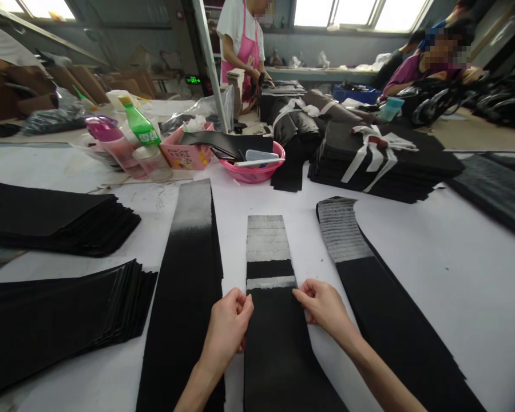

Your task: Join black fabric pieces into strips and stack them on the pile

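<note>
A long black strip of sheet material lies in front of me, with pale whitish bands across its far end. My left hand pinches its left edge, just below the narrow pale band. Opposite, my right hand has thumb and fingers closed on the right edge at about the same height. To the left rests a stack of black strips with a shiny grey far end. On the right, another pile of black strips shows a streaky pale end that curves over.
Two stacks of black pieces sit at far left on the white table. Behind are a pink basin, a pink box, a green bottle and tied black bundles. Co-workers are across the table.
</note>
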Available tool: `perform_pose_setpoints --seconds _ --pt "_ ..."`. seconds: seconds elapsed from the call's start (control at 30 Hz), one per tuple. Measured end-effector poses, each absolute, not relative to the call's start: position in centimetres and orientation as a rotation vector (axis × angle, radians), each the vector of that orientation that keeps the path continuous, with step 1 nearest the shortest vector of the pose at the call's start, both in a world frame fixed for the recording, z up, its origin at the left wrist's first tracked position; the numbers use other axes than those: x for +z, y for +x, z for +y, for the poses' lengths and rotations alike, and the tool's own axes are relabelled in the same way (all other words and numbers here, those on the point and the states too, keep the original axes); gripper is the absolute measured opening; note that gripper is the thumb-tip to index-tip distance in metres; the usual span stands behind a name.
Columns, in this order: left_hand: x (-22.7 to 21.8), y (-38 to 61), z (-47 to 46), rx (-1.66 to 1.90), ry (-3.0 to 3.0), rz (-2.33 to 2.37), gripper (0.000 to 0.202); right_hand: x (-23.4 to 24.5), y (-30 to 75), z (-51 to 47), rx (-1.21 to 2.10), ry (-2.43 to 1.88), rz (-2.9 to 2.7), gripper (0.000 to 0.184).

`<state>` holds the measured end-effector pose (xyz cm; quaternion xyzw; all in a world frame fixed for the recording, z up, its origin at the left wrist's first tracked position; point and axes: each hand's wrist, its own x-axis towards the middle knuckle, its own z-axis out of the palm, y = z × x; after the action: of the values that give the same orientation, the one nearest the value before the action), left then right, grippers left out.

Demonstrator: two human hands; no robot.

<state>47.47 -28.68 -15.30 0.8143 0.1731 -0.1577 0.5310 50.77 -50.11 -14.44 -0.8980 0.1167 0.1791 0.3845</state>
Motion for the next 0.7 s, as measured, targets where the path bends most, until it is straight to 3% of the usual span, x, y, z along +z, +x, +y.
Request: perform_pose_setpoints --seconds 0.7 --pt "-14.75 47.56 -28.91 -0.345 1.995 0.396 0.030 -13.59 51.03 -49.81 0.487 -2.325 0.295 0.024"
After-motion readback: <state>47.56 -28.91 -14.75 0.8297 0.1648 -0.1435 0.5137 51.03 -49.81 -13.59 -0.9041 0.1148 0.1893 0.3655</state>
